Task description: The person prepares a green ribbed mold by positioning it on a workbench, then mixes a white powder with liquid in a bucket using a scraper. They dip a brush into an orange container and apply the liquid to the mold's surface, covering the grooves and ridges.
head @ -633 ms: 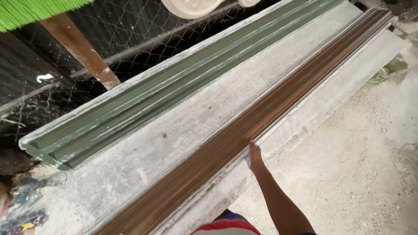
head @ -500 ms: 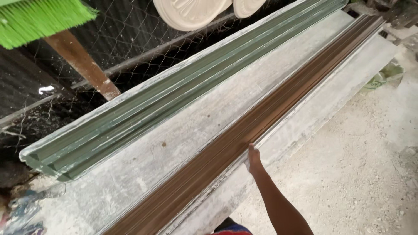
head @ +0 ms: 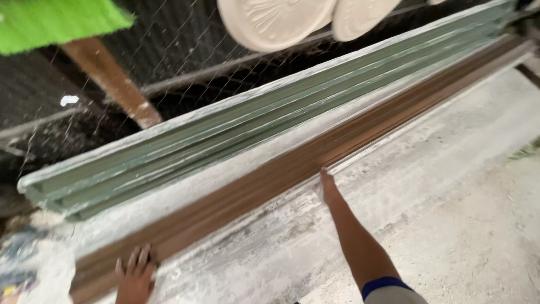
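A long brown ribbed mould (head: 315, 152) lies lengthwise on a plaster-dusted white slab (head: 427, 152). My right hand (head: 328, 188) presses against its near edge about halfway along, fingers together. My left hand (head: 135, 276) rests with fingers spread on the near end of the same brown mould at the lower left. A long green ribbed mould (head: 236, 132) lies parallel just behind it, untouched.
A wire mesh fence (head: 185, 50) runs behind the moulds with a brown wooden post (head: 109, 84) and green fringe (head: 56, 19) at the top left. Two white round plaster medallions (head: 275, 19) hang at the top. Dusty concrete floor (head: 467, 242) lies at the right.
The view has swung down and left. My left hand has come into view on the near end of the brown mould. My right hand stays at the mould's near edge.
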